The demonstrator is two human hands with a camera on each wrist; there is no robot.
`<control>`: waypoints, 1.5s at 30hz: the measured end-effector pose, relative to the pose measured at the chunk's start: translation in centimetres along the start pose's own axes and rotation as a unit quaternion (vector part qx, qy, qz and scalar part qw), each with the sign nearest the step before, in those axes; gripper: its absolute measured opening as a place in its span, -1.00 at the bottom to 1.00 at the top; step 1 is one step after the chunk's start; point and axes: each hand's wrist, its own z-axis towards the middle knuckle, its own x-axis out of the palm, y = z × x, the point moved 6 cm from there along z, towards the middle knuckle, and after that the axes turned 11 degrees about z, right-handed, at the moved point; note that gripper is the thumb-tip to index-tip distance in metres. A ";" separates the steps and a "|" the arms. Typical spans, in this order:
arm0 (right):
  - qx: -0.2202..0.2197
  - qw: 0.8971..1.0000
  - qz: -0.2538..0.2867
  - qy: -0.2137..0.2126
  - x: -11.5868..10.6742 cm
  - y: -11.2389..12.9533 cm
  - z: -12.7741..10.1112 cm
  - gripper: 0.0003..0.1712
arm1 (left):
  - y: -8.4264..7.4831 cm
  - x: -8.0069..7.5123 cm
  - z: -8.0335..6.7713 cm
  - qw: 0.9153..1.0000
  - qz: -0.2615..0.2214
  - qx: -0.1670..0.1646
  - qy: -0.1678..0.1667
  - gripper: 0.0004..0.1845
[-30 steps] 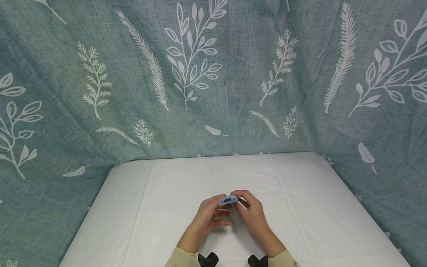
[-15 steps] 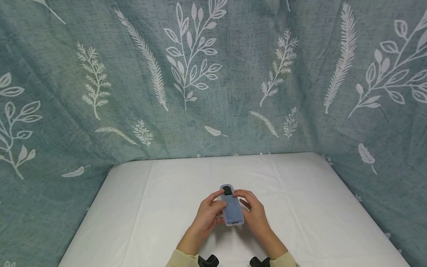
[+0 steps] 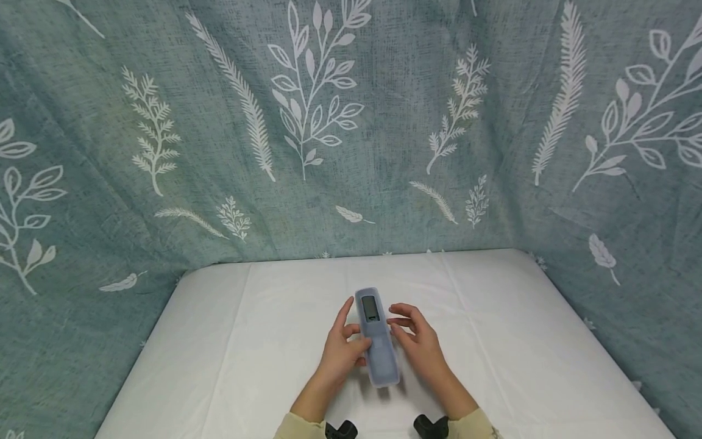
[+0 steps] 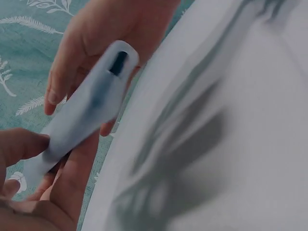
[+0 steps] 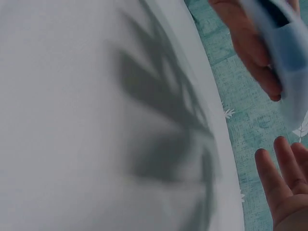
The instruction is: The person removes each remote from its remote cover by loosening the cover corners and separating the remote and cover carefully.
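A long remote control (image 3: 379,350) in a translucent bluish sleeve is held up over the white table, with a dark display window (image 3: 370,308) toward its far end. My left hand (image 3: 339,355) grips its left side, thumb on the front and fingers behind, index finger stretched along the edge. Just off the right edge is my right hand (image 3: 421,341), its fingers loosely bent. In the right wrist view those fingers (image 5: 273,178) stand apart from the remote control, holding nothing. The left wrist view shows the sleeve (image 4: 91,103) blurred, tilted between the left thumb and fingers.
A white cloth-covered table (image 3: 285,305) with faint creases lies beneath both hands. Behind and beside it hangs a green leaf-patterned curtain (image 3: 384,122). Black devices, one on the left wrist (image 3: 341,429) and one on the right (image 3: 431,426), stick out near the sleeve cuffs.
From end-on between both hands, the remote control has tipped up so its front faces the head camera. My right hand has come off it and moved slightly right; the left keeps its grip.
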 end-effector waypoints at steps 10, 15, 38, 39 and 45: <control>0.033 0.999 0.003 0.004 1.2 1.9 0.6 -0.32 | -0.1 0.5 0.0 0.993 0.099 0.065 0.016 0.02; 0.007 1.000 0.002 0.006 1.7 3.0 0.8 -0.30 | -0.3 0.8 -0.2 0.984 0.150 0.093 0.011 -0.04; -0.058 0.998 -0.032 -0.003 2.7 4.4 1.0 -0.49 | -1.2 0.8 -0.9 0.965 0.210 0.157 -0.031 -0.12; -0.062 0.998 -0.032 -0.001 2.7 4.4 1.0 -0.50 | -1.2 0.8 -0.9 0.965 0.209 0.155 -0.032 -0.13; -0.073 0.997 -0.019 0.010 2.7 4.4 0.8 -0.51 | -1.2 0.3 -0.8 0.974 0.168 0.141 -0.055 -0.26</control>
